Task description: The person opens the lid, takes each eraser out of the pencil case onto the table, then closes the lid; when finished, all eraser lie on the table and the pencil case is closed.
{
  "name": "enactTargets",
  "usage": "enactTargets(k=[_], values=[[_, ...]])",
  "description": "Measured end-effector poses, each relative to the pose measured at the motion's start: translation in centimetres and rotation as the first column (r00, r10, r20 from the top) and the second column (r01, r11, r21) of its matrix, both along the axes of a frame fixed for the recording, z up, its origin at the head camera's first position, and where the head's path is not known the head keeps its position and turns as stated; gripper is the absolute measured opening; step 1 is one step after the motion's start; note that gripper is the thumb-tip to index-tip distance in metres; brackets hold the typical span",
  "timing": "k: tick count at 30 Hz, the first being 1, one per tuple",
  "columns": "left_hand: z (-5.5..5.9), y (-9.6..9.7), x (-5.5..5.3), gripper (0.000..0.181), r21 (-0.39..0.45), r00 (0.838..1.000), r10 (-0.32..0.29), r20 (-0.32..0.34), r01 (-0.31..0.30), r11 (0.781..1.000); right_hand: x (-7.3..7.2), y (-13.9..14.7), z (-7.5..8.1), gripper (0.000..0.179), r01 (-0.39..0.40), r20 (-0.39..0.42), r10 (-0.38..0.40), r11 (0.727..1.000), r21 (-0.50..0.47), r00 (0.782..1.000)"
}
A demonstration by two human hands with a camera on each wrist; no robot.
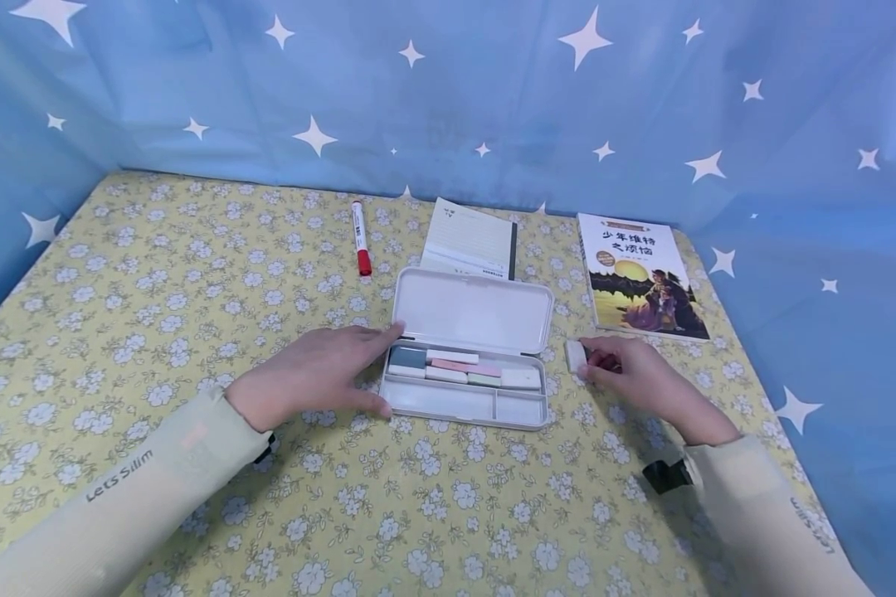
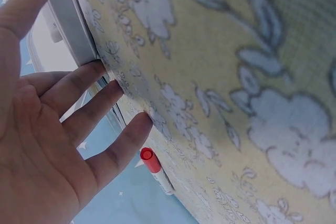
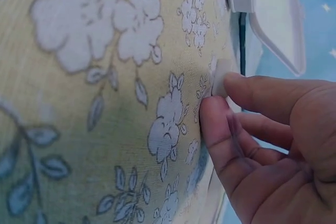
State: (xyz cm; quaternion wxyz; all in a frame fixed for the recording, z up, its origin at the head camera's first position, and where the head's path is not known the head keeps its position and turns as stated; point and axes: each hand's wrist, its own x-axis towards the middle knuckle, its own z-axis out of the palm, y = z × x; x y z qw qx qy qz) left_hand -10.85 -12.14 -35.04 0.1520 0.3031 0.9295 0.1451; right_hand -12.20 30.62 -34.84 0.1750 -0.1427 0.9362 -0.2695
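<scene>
A white pencil case (image 1: 440,404) lies with its lid (image 1: 474,311) raised. Several erasers (image 1: 448,376), white, pink, green and dark teal, sit side by side in its back compartment. My left hand (image 1: 317,373) is at the case's left end, thumb by the front corner and index finger by the hinge. In the left wrist view its fingers (image 2: 79,85) are fairly straight and spread beside the case. Right of the case, my right hand (image 1: 635,373) pinches a white eraser (image 1: 576,356) between thumb and fingers, low over the tablecloth; the fingers hide part of it.
A red-capped marker (image 1: 362,239) lies behind the case to the left. Behind the lid is a notebook (image 1: 470,236). At the back right, near the table's edge, lies a book (image 1: 642,278) with an illustrated cover. A blue star-patterned curtain (image 1: 448,99) hangs behind the table.
</scene>
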Motion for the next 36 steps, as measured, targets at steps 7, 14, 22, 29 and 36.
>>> enactTargets(k=[7, 14, 22, 29, 36], values=[[0.1, 0.0, 0.1, 0.113, 0.000, 1.000, 0.002, 0.016, -0.002, 1.000, 0.3, 0.0, 0.3, 0.058, 0.029, -0.037, -0.027, 0.999, 0.035, 0.999], [0.2, 0.2, 0.2, 0.114, 0.004, 1.000, 0.012, 0.020, -0.012, 1.000, 0.9, -1.3, 0.9, 0.036, 0.003, -0.289, -0.012, 0.999, -0.034, 0.957], [0.1, 0.2, 0.2, 0.115, 0.013, 1.000, 0.015, 0.014, -0.015, 1.000, 2.0, -4.4, 0.8, 0.024, -0.235, -0.361, 0.221, 0.972, 0.006, 0.906], [-0.1, 0.2, 0.2, 0.114, 0.015, 1.000, 0.017, 0.012, -0.017, 1.000, 2.4, -6.5, 0.7, 0.029, -0.310, -0.348, 0.357, 0.932, 0.185, 0.867], [0.0, 0.1, 0.2, 0.114, 0.019, 1.000, 0.018, 0.010, -0.018, 1.000, 2.3, -7.6, 0.8, 0.034, -0.316, -0.304, 0.378, 0.919, 0.236, 0.874]])
